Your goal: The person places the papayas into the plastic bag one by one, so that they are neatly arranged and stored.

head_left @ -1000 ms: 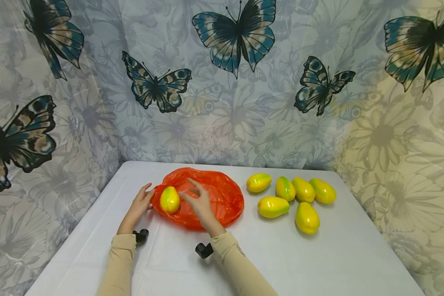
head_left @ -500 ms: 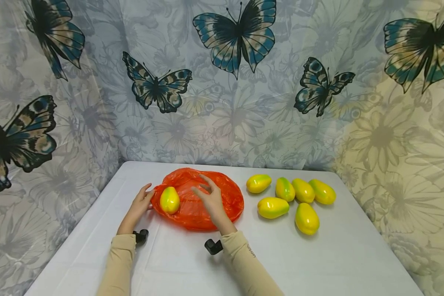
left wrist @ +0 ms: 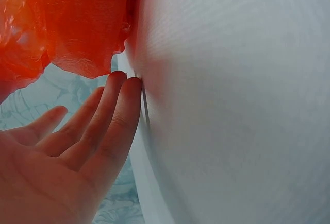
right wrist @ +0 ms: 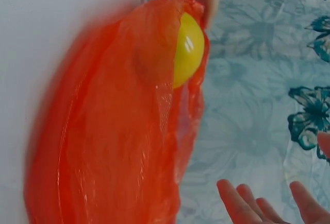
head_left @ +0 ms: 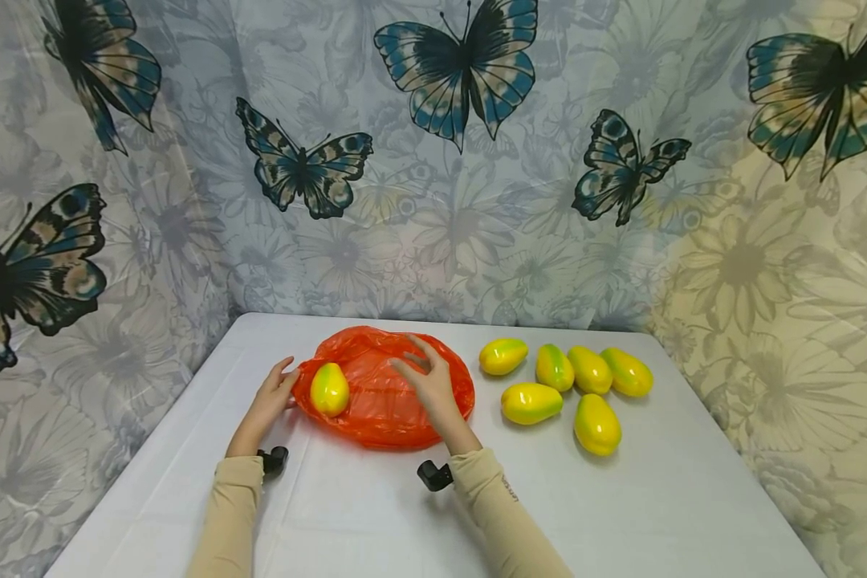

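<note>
A crinkled red plastic bag [head_left: 397, 409] lies spread on the table. One glossy yellow-green mango [head_left: 330, 389] sits at the bag's left end; in the right wrist view the bag's film partly covers this mango [right wrist: 188, 51]. At the bag's left edge is my left hand [head_left: 270, 399], its fingers [left wrist: 116, 118] extended and their tips close to the film. My right hand [head_left: 433, 389] hovers over the bag's right half with fingers spread and nothing in them. Only that hand's fingertips [right wrist: 237, 203] show in the right wrist view.
To the right of the bag, several more mangoes [head_left: 597, 425] lie in a loose group on the white-covered table [head_left: 347, 514]. Behind the table's far edge hangs a floral, butterfly-printed cloth backdrop [head_left: 448, 241]. Black wrist cameras [head_left: 435, 475] protrude from both sleeves.
My right hand has moved right across the bag, away from the mango at its left end, fingers still spread. My left hand and the fruit have stayed in place.
</note>
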### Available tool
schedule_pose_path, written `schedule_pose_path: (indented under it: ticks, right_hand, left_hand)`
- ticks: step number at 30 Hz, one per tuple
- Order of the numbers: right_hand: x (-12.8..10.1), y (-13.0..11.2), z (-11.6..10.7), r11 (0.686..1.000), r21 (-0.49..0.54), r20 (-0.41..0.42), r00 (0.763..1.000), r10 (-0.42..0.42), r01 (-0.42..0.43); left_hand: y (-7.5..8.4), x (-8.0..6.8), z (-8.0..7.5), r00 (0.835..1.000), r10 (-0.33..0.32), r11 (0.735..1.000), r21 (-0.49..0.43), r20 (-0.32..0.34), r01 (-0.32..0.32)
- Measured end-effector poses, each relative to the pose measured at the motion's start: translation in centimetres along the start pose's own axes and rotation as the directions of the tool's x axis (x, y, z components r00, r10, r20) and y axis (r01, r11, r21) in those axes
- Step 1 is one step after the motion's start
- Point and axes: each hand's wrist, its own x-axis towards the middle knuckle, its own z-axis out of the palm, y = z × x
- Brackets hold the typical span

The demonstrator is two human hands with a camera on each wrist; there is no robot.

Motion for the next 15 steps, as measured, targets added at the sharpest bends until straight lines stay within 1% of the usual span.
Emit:
schedule_pose_path:
  ticks: [7,11,15]
  right_hand:
    - [-0.2,0.2,-1.4,0.999,-0.012,-0.03,0.999,-0.031,0.031]
    - [-0.2,-0.3,-2.2,1.0,0.002,-0.041,0.999,-0.02,0.02]
    - [-0.2,-0.6,-3.1,1.0,0.003,-0.024,1.0,-0.012,0.012]
  left_hand:
    - [0.0,0.0,0.0,1.0,-0.01,1.0,-0.001,0.004,0.01]
    - [0.0,0.0,0.0,1.0,-0.014,1.0,-0.005,0.005,0.014]
    - [0.1,-0.1,0.0,1.0,-0.011,1.0,-0.002,0.002,0.011]
